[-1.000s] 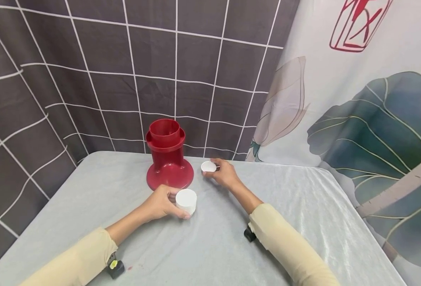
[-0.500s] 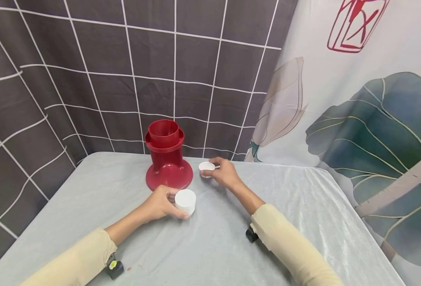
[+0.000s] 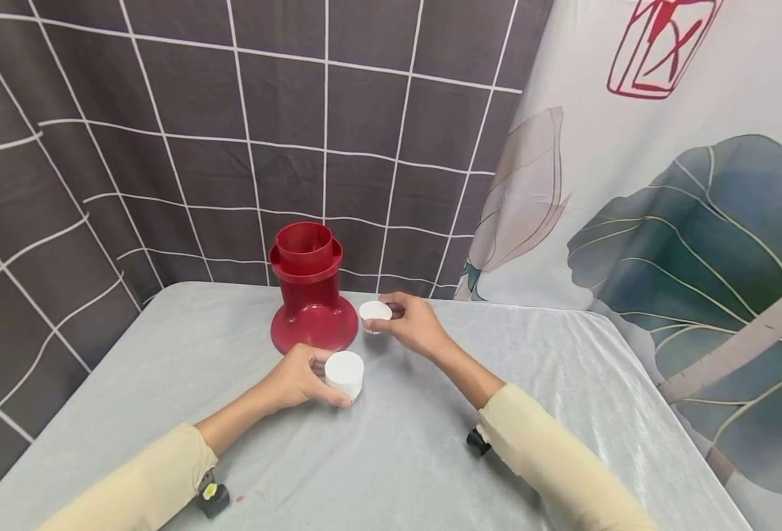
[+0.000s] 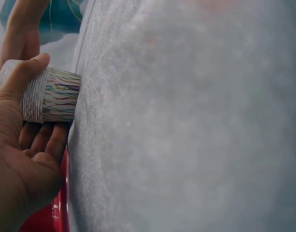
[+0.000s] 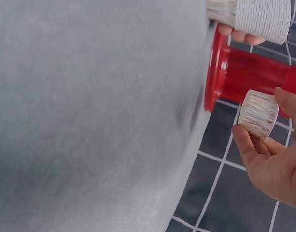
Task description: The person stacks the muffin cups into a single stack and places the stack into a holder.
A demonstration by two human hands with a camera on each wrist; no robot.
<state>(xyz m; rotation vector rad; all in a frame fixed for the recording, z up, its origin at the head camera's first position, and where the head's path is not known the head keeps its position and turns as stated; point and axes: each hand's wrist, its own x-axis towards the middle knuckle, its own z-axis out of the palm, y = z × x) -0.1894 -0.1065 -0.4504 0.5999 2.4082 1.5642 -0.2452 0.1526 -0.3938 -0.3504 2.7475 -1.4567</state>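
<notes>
On the table, my left hand (image 3: 303,380) grips a stack of paper baking cups (image 3: 345,375), thumb on one side and fingers on the other. The left wrist view shows their nested rims and the coloured streaks on the lowest cup (image 4: 62,95). Farther back, my right hand (image 3: 416,324) pinches a single paper baking cup (image 3: 375,313) between thumb and fingers. In the right wrist view this cup (image 5: 259,115) is off the tabletop, its streaked side showing. A red plastic stand (image 3: 314,324), with a round flared base and an open tube on top, stands left of that cup.
Pale grey cloth covers the table (image 3: 391,450). Behind it hangs a dark curtain (image 3: 285,96) with white grid lines, and a white floral curtain (image 3: 530,221) hangs at the right. A small black device (image 3: 213,498) sits on the left wrist.
My right hand has carried the single baking cup left, closer to the red stand and the stack. My left hand and the stack look unmoved.
</notes>
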